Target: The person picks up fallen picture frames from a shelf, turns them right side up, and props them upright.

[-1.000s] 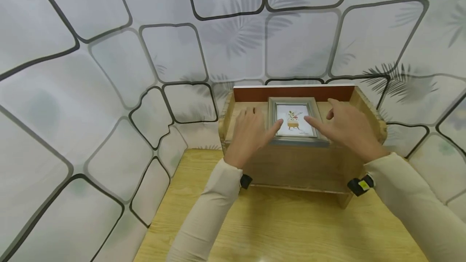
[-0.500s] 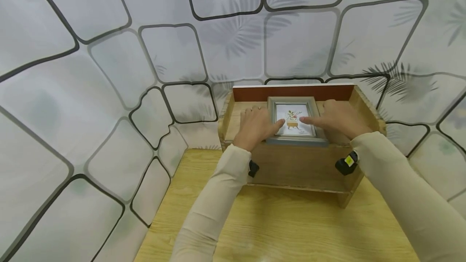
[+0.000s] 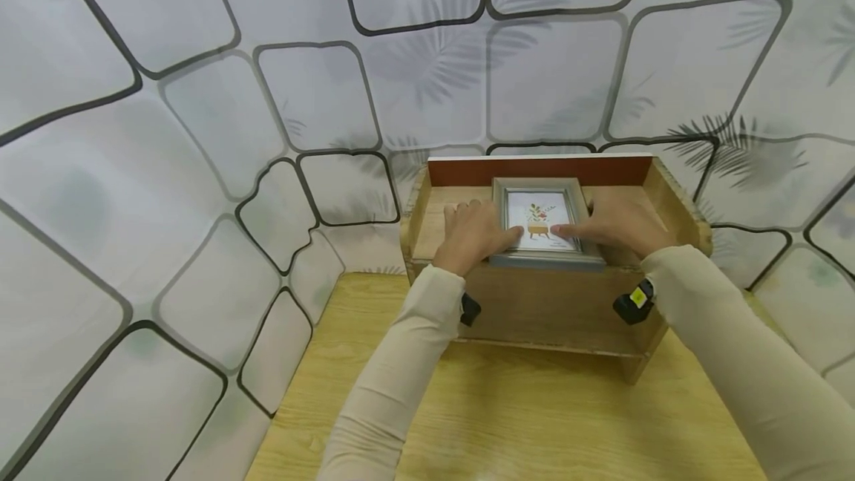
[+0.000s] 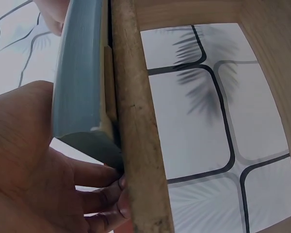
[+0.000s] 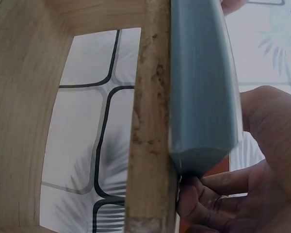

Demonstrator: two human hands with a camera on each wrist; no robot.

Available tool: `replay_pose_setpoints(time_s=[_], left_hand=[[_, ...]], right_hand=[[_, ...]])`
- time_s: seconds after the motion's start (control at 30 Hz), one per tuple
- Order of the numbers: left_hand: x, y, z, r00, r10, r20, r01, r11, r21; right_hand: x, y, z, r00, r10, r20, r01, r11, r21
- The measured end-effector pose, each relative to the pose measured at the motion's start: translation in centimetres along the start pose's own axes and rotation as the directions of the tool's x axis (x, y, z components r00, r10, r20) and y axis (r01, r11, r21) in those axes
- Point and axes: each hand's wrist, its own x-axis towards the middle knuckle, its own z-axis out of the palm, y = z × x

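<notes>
A silver-grey picture frame point(image 3: 539, 214) with a plant print lies face up on the top board of a small wooden shelf point(image 3: 548, 310). At its left side, my left hand point(image 3: 470, 236) grips it, thumb over the front border and fingers bent down. My right hand point(image 3: 617, 225) holds the opposite side, its thumb reaching over the glass. In the left wrist view, the fingers point(image 4: 99, 194) curl beneath the corner of the blue-grey frame edge point(image 4: 80, 77). The right wrist view has the fingers point(image 5: 208, 201) tucked under the other corner of the frame edge point(image 5: 203, 87).
A reddish-brown back panel point(image 3: 534, 169) and raised wooden side walls point(image 3: 677, 203) bound the shelf top. The shelf stands on a wood-grain table point(image 3: 467, 414), against a patterned wall covering point(image 3: 427, 80). The board's front edge point(image 4: 140, 121) runs close beside the frame.
Both hands have closed in on the frame's sides. My right hand has shifted left, and its extended index finger has bent down beside the frame. The frame has hardly moved.
</notes>
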Motion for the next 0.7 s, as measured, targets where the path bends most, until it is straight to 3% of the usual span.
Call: replay_pose_setpoints(time_s=[0.43, 0.7], left_hand=[[0.13, -0.32, 0.16, 0.999, 0.048, -0.019, -0.049, 0.998, -0.046], [0.4, -0.25, -0.22, 0.997, 0.068, -0.03, -0.07, 0.994, -0.086]], right_hand=[[-0.03, -0.37, 0.18, 0.999, 0.009, -0.037, -0.008, 0.999, 0.032], [-0.37, -0.88, -0.5, 0.998, -0.004, -0.059, 0.0, 0.998, -0.061]])
